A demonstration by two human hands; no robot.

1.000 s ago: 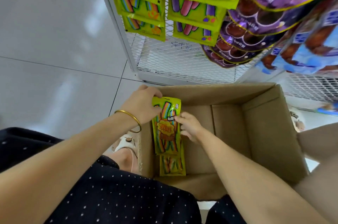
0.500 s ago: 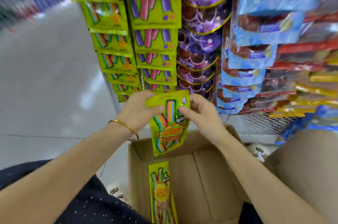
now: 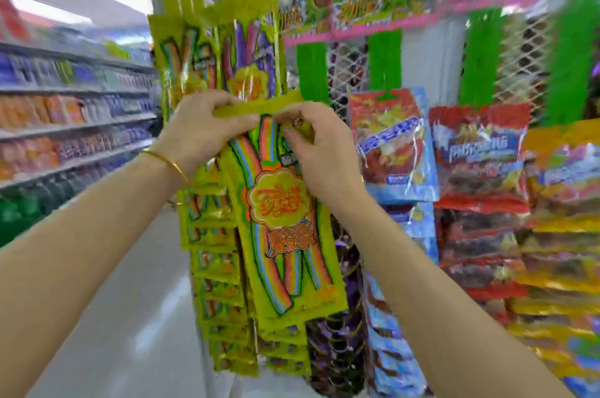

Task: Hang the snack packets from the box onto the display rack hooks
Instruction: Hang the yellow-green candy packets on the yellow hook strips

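Here, two forearms rise from the lower corners toward the centre. The left hand (image 3: 201,129), which wears a thin gold bangle (image 3: 167,161), pinches the left end of the header strip of a long yellow-green foil snack packet printed with rainbow strips (image 3: 285,235). The right hand (image 3: 316,154) pinches the right end of the same strip, its fingers curled over it. The packet is held in the air; the box is out of view. The packet's long axis runs near vertical, and its body hangs below the grip with the lower end swung slightly right. The header lies level between the two hands. Just behind hang columns of matching yellow-green packets (image 3: 214,271) on the white wire-mesh display rack (image 3: 347,73), and the left hand is the nearer to them. No hook can be made out through the motion blur. The coming move probably calls for carrying the header up and away onto one above those columns. Farther right hang red-and-blue packets (image 3: 394,144), and blurred store shelves (image 3: 74,112) recede at far left.
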